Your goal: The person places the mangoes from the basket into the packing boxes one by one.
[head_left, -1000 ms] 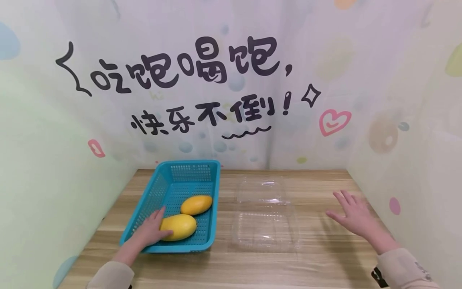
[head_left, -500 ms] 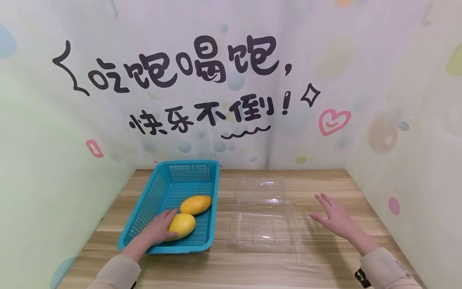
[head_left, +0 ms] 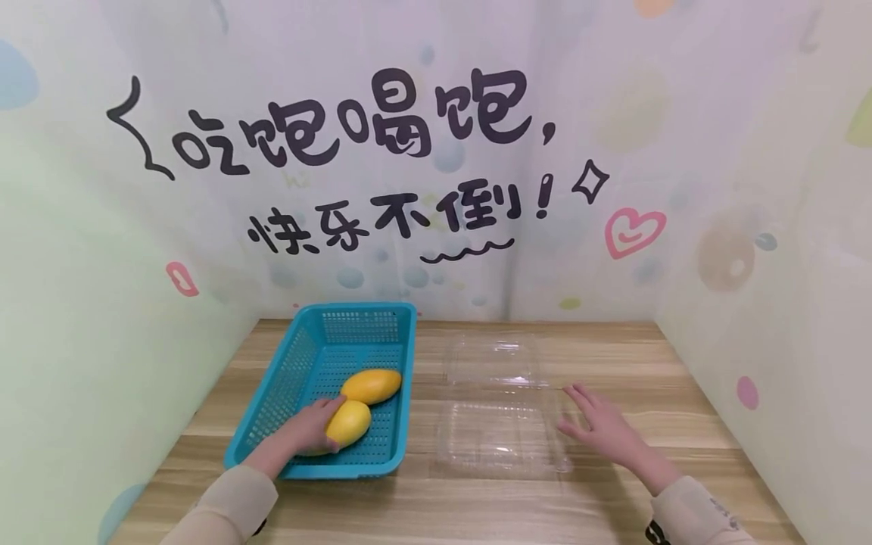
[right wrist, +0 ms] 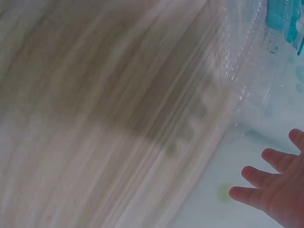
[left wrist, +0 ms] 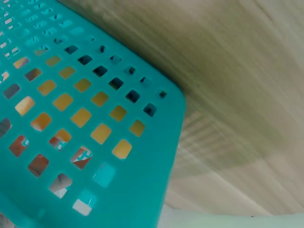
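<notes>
Mango (head_left: 349, 424) nearest the basket's (head_left: 320, 465) front edge is being gripped by the left hand (head_left: 308, 433), while the open right hand (head_left: 602, 431) is hovering beside the clear box (head_left: 500, 435); lifting clear likely follows.

Left hand (head_left: 309, 433) hides part of near mango (head_left: 349, 424).

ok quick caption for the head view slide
Left hand grips a mango in the blue basket; right hand reaches beside the clear container.
</notes>
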The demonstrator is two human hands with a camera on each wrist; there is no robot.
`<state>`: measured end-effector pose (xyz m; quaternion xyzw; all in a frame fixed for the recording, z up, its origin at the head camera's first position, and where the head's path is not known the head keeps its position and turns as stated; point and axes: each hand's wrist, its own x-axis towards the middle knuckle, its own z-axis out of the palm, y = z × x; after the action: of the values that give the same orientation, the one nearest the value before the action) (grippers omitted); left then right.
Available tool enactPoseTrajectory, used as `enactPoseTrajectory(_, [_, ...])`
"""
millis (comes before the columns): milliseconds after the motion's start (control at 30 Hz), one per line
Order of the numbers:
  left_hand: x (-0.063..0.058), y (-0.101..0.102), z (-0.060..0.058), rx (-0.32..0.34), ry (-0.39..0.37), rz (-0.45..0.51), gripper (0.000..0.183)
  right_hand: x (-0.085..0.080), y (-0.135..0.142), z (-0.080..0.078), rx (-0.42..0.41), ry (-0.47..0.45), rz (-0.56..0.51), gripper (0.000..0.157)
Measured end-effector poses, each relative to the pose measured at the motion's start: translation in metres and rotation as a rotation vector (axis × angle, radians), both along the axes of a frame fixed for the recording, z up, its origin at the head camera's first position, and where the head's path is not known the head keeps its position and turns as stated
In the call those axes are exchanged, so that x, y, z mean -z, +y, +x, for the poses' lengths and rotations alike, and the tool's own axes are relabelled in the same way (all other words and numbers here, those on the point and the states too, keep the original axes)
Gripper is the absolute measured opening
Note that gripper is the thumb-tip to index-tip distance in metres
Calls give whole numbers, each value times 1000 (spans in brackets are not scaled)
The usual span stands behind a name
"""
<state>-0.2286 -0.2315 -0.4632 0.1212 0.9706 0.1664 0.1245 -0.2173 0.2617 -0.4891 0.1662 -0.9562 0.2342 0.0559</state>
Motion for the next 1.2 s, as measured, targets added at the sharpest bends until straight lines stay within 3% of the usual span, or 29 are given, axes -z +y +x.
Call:
enactPoseTrajectory(367, [-11,2,-6,15,-112,-53,93,11,-9,3,-30,25,15,67])
enactPoseTrajectory(833, [-3,-5,-6,-31,-173,15,99,23,-13,7,-30,1,0,65])
enactPoseTrajectory(1200, [-1,-7,-9,-38,-188,11,100,24,-13,9,-31,-14,-20,64])
